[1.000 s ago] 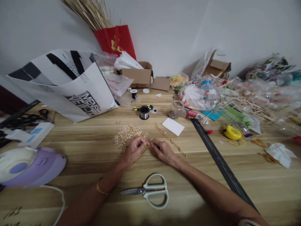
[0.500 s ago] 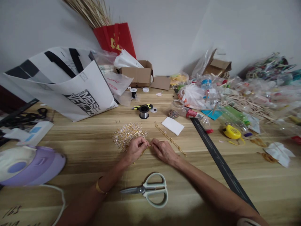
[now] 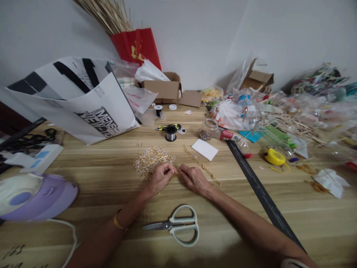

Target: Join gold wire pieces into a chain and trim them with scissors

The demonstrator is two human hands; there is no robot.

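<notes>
My left hand (image 3: pixel 161 176) is closed in a pinch at the front right edge of a heap of gold and silver beads or links (image 3: pixel 152 160). A thin gold beaded chain (image 3: pixel 166 185) hangs from its fingers down to the table. Just to the right, my right hand (image 3: pixel 194 178) pinches the same chain's end, its fingertips close to the left ones. The exact piece between the fingertips is too small to make out. Behind my right hand lies another gold chain (image 3: pixel 203 166), stretched out slantwise. Scissors (image 3: pixel 178 225) with pale handles rest between my forearms.
Behind the heap stand a wire spool (image 3: pixel 171 133) and a cutter knife (image 3: pixel 164 127). A white card (image 3: pixel 205 149), a bead jar (image 3: pixel 209 128) and a yellow tape measure (image 3: pixel 275 156) lie to the right. A white bag (image 3: pixel 108 108) and a purple visor-like object (image 3: pixel 50 197) occupy the left.
</notes>
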